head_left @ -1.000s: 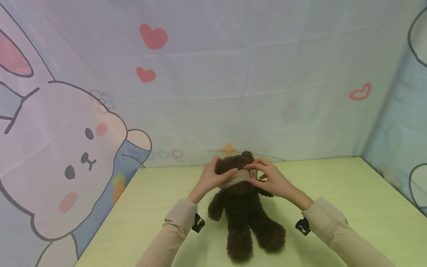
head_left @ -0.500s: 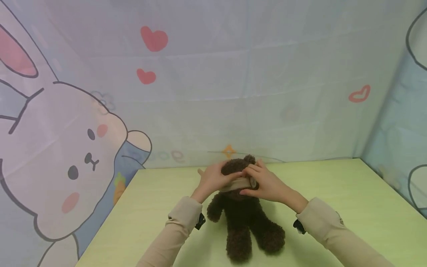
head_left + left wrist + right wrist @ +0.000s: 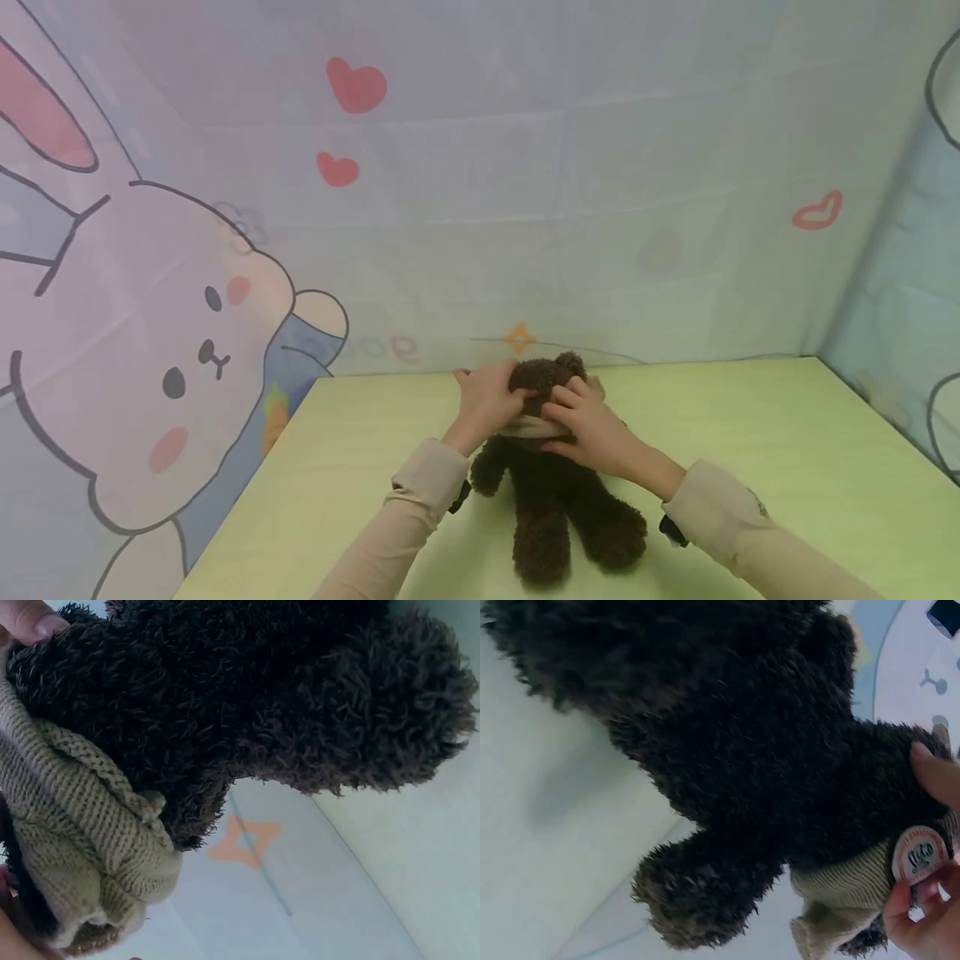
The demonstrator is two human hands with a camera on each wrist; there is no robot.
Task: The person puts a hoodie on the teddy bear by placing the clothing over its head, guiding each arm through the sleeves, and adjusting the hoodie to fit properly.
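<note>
In the head view a dark brown teddy bear (image 3: pixel 551 475) lies on the table with its legs toward me. A beige knitted garment (image 3: pixel 528 428) wraps its lower face; its kind is unclear. On the bear's left-hand side in view, my left hand (image 3: pixel 487 400) grips the garment and head, thumb over the front. My right hand (image 3: pixel 596 425) holds the garment from the other side with bent fingers. A round patch (image 3: pixel 920 855) on the knit sits beside the right fingertips. The knit (image 3: pixel 97 810) bunches in folds in the left wrist view. The fingers behind the head are mostly hidden.
The yellow-green table (image 3: pixel 750 467) meets a printed cloth backdrop (image 3: pixel 600 208) at its far edge. A large cartoon rabbit (image 3: pixel 187 350) is printed on the left, with hearts higher up. A dark wrist camera (image 3: pixel 672 532) sits under the right cuff.
The knitted garment sits lower on the bear's face than before, baring more fur above it. My left thumb now lies above the band. The right hand has shifted slightly downward, covering the patch.
</note>
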